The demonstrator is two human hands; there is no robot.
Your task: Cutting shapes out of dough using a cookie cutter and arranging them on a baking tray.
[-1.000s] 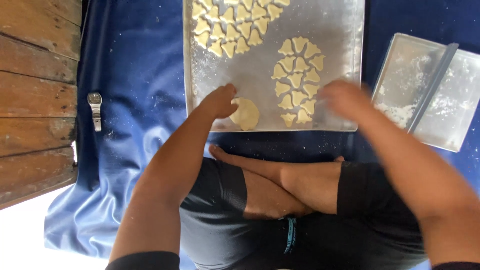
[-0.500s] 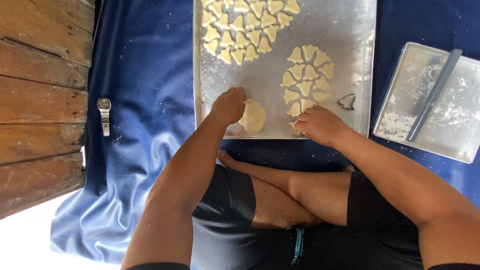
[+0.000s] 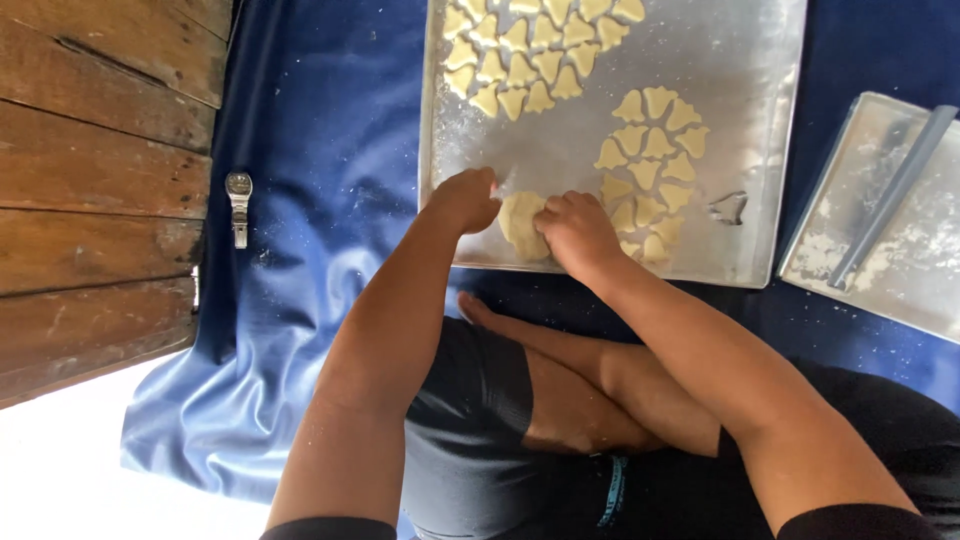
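A blue cloth (image 3: 320, 130) covers the floor, dusted here and there with flour. On it, to the left, lies a small silver wristwatch (image 3: 239, 206), near weathered brown wooden planks (image 3: 100, 180). At the right edge sits a smaller floured metal tray (image 3: 935, 285), with a long grey flat tool (image 3: 893, 195) resting across it at a slant. A pale bare patch of floor (image 3: 60, 470) shows at the lower left.

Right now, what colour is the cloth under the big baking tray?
Deep blue, a plain shiny cloth spread under the metal tray; the head view shows it.
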